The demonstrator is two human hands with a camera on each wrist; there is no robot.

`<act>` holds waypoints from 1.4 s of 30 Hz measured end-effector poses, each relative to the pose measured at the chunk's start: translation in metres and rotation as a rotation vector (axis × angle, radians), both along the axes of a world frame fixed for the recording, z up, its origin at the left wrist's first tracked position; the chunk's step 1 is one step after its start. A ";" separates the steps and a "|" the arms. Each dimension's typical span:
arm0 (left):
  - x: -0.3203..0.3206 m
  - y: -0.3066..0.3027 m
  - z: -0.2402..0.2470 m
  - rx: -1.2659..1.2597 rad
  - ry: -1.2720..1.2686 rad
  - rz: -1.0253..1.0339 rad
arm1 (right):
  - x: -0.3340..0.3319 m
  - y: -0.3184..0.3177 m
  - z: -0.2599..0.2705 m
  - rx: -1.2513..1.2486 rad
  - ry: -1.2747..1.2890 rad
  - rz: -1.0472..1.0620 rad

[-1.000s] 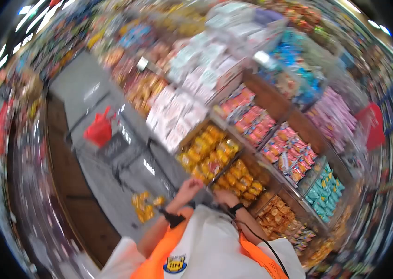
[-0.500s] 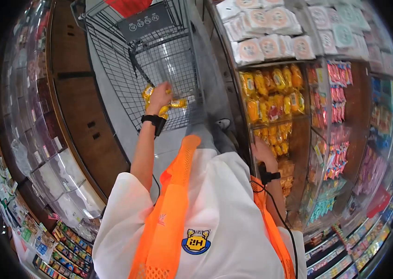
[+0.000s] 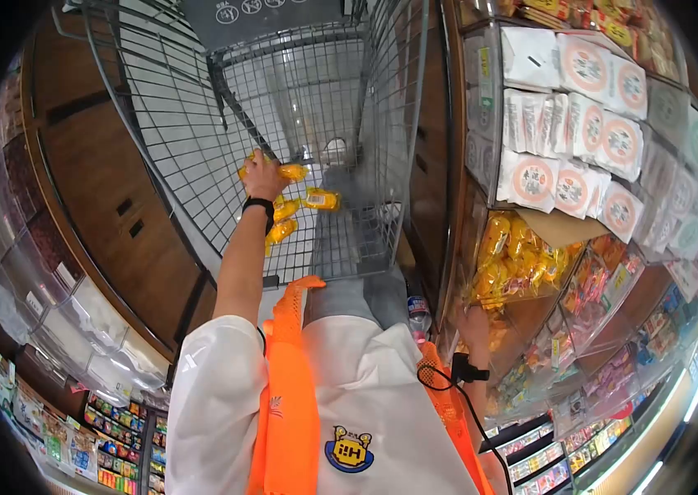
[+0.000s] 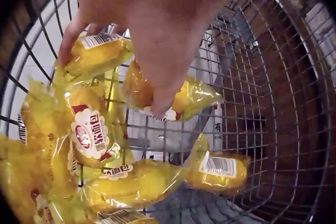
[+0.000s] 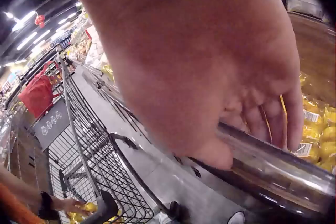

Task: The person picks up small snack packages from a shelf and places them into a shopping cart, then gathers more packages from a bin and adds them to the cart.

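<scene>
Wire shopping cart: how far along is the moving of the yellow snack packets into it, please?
Done: several yellow wrapped snack packets lie on the floor of the grey wire shopping cart. In hand: the left hand holds a further yellow packet low inside it, not yet released. Left: the right hand grips the clear plastic shelf bin by its rim; many packets lie there.

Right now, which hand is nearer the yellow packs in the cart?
Left. The left hand is down inside the cart, fingers on the yellow packs. The right hand is off at the shelf, fingers curled over a bin rim, outside the cart.
</scene>
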State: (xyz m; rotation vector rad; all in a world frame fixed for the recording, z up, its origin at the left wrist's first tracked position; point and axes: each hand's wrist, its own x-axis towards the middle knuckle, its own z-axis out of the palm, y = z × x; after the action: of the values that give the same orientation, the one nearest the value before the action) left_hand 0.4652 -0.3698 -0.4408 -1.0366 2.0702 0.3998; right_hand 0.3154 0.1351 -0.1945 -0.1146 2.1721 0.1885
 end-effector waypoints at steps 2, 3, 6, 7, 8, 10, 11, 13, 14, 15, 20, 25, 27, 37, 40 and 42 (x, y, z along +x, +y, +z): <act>-0.010 -0.008 0.005 0.015 -0.005 0.000 | 0.001 -0.005 0.000 -0.006 0.045 0.008; -0.007 -0.008 0.001 0.012 0.014 -0.018 | 0.003 -0.006 0.002 -0.011 0.068 0.007; 0.005 -0.016 -0.005 0.024 0.071 -0.050 | 0.011 0.009 -0.003 0.033 0.099 0.001; 0.007 -0.019 -0.001 0.038 0.088 -0.031 | 0.011 0.010 -0.003 0.024 0.076 -0.012; 0.007 -0.023 0.003 0.051 0.108 -0.011 | 0.008 0.010 -0.004 0.013 0.057 -0.024; 0.012 -0.031 0.007 0.039 0.235 0.096 | 0.003 0.004 0.000 0.004 0.047 -0.041; 0.012 -0.032 0.009 0.036 0.300 0.145 | 0.003 -0.003 0.004 0.006 0.059 -0.051; 0.001 -0.031 0.034 0.115 0.508 0.368 | 0.007 -0.009 0.012 -0.048 0.062 -0.068; -0.001 -0.033 0.037 0.225 0.601 0.558 | 0.005 -0.009 0.016 -0.107 0.059 -0.065; -0.007 -0.033 0.045 0.337 0.697 0.753 | -0.001 -0.008 0.019 -0.170 0.061 -0.052; -0.098 0.025 0.265 1.140 0.592 0.890 | -0.036 -0.027 0.097 -0.552 0.081 -0.176; -0.172 0.153 0.362 1.337 0.403 0.235 | -0.065 -0.044 0.182 -1.002 0.292 -0.130; -0.181 0.218 0.394 1.404 0.377 0.003 | -0.058 -0.026 0.182 -1.132 0.273 -0.079; -0.210 0.347 0.418 1.306 0.310 -0.488 | -0.021 0.083 0.198 -1.546 0.088 -0.672; -0.211 0.358 0.404 1.131 0.582 -0.720 | -0.020 0.139 0.149 -1.341 0.046 -1.116; -0.213 0.352 0.392 1.034 0.714 -0.770 | -0.006 0.187 0.063 -0.961 0.188 -1.251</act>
State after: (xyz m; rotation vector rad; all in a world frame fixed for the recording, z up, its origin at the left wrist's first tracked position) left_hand 0.2524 -0.0180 -0.0489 0.5850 2.1485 1.3401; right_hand 0.3096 0.3216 -0.1315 0.7291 1.9303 -1.5687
